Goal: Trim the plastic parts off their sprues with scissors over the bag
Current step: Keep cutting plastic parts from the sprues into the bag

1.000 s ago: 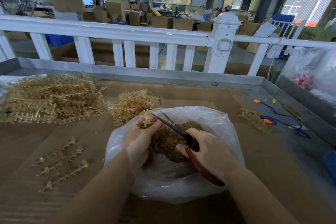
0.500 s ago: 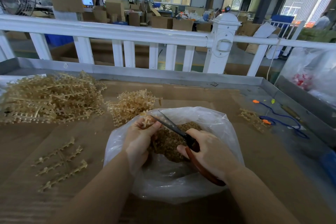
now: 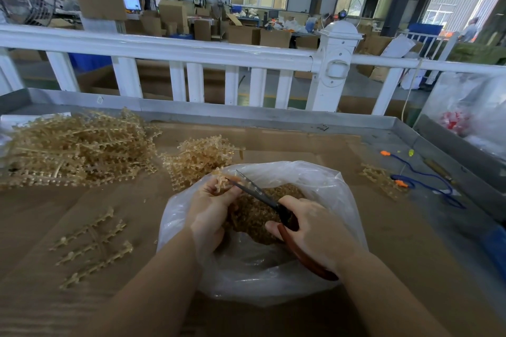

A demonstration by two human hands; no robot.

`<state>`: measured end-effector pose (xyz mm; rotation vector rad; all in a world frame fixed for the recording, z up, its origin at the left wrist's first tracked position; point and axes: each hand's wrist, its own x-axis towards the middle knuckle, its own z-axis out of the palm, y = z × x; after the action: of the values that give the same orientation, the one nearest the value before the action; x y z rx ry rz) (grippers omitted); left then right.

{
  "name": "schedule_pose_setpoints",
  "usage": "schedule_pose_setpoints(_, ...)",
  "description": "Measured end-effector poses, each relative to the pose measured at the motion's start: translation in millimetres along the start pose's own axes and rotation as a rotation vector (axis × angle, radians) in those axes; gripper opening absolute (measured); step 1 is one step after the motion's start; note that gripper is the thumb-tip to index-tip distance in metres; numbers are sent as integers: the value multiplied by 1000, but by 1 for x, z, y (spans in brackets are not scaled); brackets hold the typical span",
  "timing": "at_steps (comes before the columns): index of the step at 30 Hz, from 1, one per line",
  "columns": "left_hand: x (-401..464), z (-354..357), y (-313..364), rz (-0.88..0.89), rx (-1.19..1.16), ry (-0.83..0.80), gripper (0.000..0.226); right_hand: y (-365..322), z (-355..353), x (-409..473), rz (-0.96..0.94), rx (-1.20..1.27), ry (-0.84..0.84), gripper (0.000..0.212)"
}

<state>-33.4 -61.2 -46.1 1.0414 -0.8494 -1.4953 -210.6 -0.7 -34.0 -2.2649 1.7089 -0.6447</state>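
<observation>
**A:** Where does the trimming stand?

**B:** Mid-cut, I'd say. The left hand (image 3: 210, 208) has its fingers and thumb curled round a small translucent tan plastic sprue (image 3: 222, 182), holding it up over the far rim of the clear crumpled plastic bag (image 3: 328, 189). The right hand (image 3: 315, 230) is wrapped round the reddish-brown handles of the dark-bladed scissors (image 3: 262, 197), and the blade tips sit right at the sprue, only slightly parted.

**A:** How much is already done?

**B:** A fair amount, by the look of it. A brown heap of cut parts (image 3: 257, 213) lies inside the bag beneath both hands. On the cardboard-covered table (image 3: 301, 150), to the left of the bag, lie a few thin flat strips (image 3: 93, 243); they could be stripped sprues, but I cannot tell for certain.

**A:** And what's left?

**B:** Plenty. A large tangled pile of tan sprues (image 3: 76, 148) sits at the far left, well apart from the bag, and a smaller pile (image 3: 197, 161) lies just beyond the bag's rim. A few more pieces (image 3: 379, 176) rest to the right, near a blue cord (image 3: 427, 180). I'd judge more remains than is finished.
</observation>
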Motion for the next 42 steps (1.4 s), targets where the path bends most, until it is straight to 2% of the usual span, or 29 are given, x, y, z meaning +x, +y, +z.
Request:
schedule_pose_setpoints(16,7,-4,-2,-49,-49,-6,18,-1,0,5,-16,-3,15,37)
schedule_pose_setpoints(20,9,-4,2,-69,-77,-70,13,-2,2,9,-16,16,28,32)
schedule_pose_setpoints(25,11,-6,2,-99,-60,-58,8,-1,1,12,-42,13,21,20)
schedule_pose_setpoints(32,11,-4,5,-114,-61,-83,7,-1,-1,12,-36,10,25,32)
schedule_pose_setpoints(42,11,-6,8,-173,-42,-92,8,2,0,11,-31,-4,21,35)
